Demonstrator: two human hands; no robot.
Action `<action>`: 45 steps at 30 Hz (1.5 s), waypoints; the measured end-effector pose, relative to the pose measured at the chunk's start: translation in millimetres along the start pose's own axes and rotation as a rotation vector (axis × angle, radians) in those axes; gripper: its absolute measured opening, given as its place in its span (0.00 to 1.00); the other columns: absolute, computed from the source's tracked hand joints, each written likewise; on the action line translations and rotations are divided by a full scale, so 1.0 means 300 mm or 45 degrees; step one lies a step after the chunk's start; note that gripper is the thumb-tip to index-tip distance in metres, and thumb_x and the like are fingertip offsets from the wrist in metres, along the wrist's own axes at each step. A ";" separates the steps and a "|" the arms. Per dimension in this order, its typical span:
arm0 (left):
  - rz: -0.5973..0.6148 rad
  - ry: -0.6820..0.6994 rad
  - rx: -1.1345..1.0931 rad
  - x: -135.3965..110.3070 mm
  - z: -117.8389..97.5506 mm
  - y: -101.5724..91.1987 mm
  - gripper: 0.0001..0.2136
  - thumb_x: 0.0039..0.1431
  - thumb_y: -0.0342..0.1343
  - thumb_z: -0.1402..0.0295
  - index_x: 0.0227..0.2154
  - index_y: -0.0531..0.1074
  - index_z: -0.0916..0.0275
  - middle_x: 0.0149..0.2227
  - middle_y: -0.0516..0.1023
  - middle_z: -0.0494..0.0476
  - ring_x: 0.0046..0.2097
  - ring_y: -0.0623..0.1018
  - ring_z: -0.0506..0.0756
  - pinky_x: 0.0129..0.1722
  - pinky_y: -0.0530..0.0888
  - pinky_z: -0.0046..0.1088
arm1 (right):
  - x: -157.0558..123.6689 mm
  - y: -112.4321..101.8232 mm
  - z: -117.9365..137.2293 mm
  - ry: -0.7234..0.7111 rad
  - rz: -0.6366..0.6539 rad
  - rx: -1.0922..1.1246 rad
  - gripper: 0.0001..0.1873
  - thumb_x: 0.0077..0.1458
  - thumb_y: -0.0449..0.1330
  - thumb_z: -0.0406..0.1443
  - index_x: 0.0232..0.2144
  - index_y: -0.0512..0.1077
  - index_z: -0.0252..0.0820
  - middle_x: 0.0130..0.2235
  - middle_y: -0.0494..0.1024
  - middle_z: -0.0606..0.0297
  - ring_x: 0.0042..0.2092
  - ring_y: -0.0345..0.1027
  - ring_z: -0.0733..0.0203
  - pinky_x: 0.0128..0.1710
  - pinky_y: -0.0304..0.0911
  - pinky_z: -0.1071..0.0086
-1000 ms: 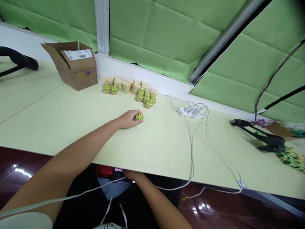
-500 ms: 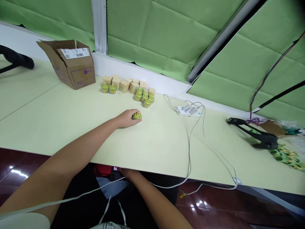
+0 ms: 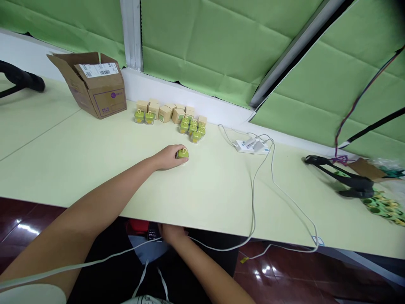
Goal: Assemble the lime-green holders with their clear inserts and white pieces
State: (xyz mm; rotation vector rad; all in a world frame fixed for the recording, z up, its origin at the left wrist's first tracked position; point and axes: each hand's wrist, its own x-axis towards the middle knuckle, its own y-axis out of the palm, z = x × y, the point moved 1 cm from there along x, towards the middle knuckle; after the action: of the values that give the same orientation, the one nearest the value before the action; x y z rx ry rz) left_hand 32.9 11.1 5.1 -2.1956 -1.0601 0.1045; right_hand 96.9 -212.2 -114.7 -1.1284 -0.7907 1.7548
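Two hands are busy: left hand (image 3: 166,157) is gripping a small green jar (image 3: 182,153) on the surface (image 3: 79,160), right hand (image 3: 171,234) is resting at 6 o'clock by the front edge, grip unclear, and a careless swing is risking toppling the jar cluster (image 3: 193,130) at 12 o'clock.

Cardboard box (image 3: 107,101) on desk (image 3: 63,160), cartons (image 3: 166,114) right of it, jars (image 3: 184,128) before them, power strip (image 3: 251,146) further right

Head-worn view; faces forward, down over pale table (image 3: 79,147); close;
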 end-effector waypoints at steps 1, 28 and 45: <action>0.005 0.000 0.003 0.001 0.002 -0.002 0.19 0.61 0.59 0.51 0.48 0.76 0.58 0.43 0.81 0.53 0.41 0.77 0.56 0.41 0.71 0.33 | -0.049 -0.014 0.037 -0.069 0.096 -0.043 0.20 0.68 0.55 0.38 0.55 0.80 0.39 0.53 0.85 0.48 0.52 0.81 0.46 0.52 0.73 0.57; -0.059 -0.120 -0.051 0.015 0.041 -0.055 0.38 0.46 0.72 0.53 0.61 0.70 0.56 0.46 0.82 0.55 0.43 0.80 0.57 0.42 0.74 0.31 | 0.373 -0.677 -0.191 -0.411 -0.967 0.879 0.12 0.59 0.64 0.45 0.37 0.81 0.45 0.46 0.80 0.60 0.46 0.75 0.58 0.45 0.74 0.65; -0.551 -0.147 0.394 0.041 0.097 -0.122 0.29 0.58 0.64 0.58 0.60 0.72 0.63 0.67 0.71 0.69 0.69 0.66 0.70 0.68 0.65 0.53 | 0.360 -0.704 -0.188 0.091 -0.872 2.124 0.06 0.64 0.62 0.35 0.34 0.71 0.43 0.34 0.81 0.67 0.36 0.78 0.63 0.38 0.80 0.69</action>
State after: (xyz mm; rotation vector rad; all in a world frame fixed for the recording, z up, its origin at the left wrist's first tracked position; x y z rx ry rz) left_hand 6.7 51.8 8.1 -1.6644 -1.4543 0.1880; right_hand 197.4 -24.3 3.9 0.2347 0.4118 1.1137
